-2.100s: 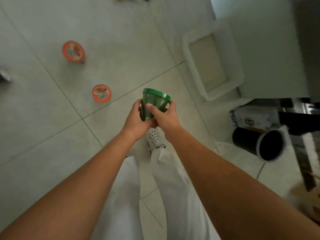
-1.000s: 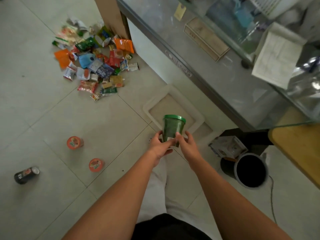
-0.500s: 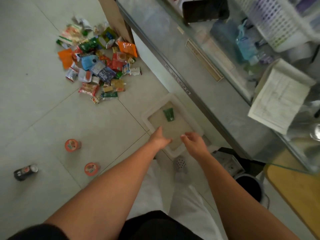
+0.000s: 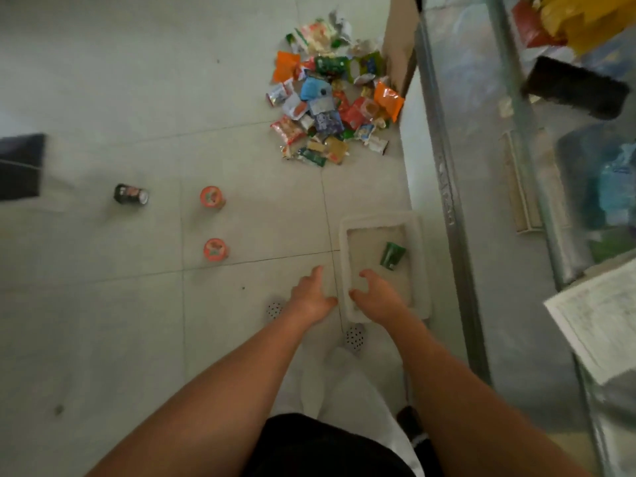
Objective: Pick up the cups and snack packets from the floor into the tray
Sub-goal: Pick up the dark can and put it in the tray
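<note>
Empty hands over the floor, one cup in the tray

Left hand (image 4: 311, 297) and right hand (image 4: 377, 301) hang with fingers spread, holding nothing; beyond, the green cup (image 4: 392, 255) lies in the white tray (image 4: 422, 256) (on its side), two orange cups (image 4: 215, 250) left, snack packets (image 4: 330, 108) farthest.

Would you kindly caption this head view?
Green plastic cup lying in white rectangular tray; both empty hands hover nearby.

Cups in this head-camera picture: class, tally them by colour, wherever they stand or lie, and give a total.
Green cup, lying in the white tray: 1
Orange-lidded cups, standing on the floor: 2
Dark cup, lying on its side on the floor: 1
Total: 4
</note>
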